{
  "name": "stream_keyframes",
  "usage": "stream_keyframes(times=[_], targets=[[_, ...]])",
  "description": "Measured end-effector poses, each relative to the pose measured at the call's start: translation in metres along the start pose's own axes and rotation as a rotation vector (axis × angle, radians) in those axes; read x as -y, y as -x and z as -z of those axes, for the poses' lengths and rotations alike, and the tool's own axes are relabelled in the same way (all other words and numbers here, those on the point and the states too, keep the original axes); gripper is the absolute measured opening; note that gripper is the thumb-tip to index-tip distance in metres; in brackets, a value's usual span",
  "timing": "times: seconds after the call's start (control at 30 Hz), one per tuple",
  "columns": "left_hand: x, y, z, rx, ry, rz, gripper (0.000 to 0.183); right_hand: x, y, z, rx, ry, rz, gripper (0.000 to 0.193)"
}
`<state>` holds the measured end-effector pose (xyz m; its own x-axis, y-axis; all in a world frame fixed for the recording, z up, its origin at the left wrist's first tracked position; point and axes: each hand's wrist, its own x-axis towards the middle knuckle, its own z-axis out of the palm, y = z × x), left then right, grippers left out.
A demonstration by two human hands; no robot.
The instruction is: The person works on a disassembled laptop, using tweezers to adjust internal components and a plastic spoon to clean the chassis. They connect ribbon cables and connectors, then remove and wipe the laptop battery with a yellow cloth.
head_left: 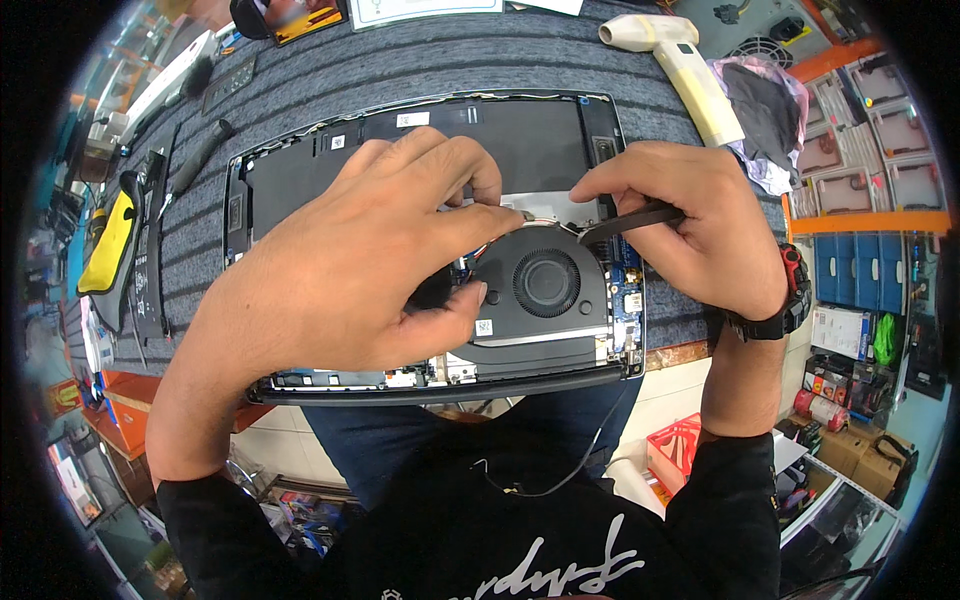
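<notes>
An opened laptop [530, 140] lies with its inner parts exposed. My left hand [350, 240] reaches across its middle, thumb and fingers apart, some fingers curled. One fingertip rests by a thin cable [546, 221] along the upper edge of the round black cooling fan [547, 283]. Between the thumb and fingers of my right hand [700, 215] is a pair of dark tweezers [637, 220]. Their tips meet the cable's right part, just above the fan. My left hand covers much of the laptop's left half.
The laptop sits at the near edge of a grey striped mat [420, 68]. A cream handheld blower [690, 85] and crumpled cloth [765, 110] lie at the far right. On the left are a screwdriver [200, 158] and a yellow-and-black pouch [110, 240]. Shelves with blue drawers [858, 272] stand right.
</notes>
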<state>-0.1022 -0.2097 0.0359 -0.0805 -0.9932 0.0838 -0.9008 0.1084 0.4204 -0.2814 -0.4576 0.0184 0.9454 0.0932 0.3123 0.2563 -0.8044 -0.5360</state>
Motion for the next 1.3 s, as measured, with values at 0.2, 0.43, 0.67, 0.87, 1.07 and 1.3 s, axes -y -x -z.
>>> stream_keyframes(times=[0.2,0.43,0.67,0.87,1.07,1.3], targets=[[-0.003,-0.003,0.001,0.017,0.098,0.036,0.057,0.000,0.004,0.004,0.010,0.002,-0.029,0.027],[-0.001,-0.012,-0.003,-0.018,0.131,0.048,0.058,0.000,0.008,0.009,0.047,0.006,-0.037,0.024],[-0.006,-0.021,-0.009,0.012,0.059,0.008,0.061,0.003,0.008,0.013,0.038,0.041,-0.091,0.020],[-0.008,-0.025,-0.007,0.041,0.057,0.020,0.062,0.003,0.010,0.016,-0.007,0.090,-0.141,0.020],[-0.010,-0.024,-0.005,0.070,0.077,0.051,0.068,0.002,0.010,0.015,-0.008,0.126,-0.178,0.022],[-0.007,-0.020,-0.002,0.087,0.143,0.043,0.067,0.001,0.010,0.003,-0.020,0.233,-0.180,0.027]])
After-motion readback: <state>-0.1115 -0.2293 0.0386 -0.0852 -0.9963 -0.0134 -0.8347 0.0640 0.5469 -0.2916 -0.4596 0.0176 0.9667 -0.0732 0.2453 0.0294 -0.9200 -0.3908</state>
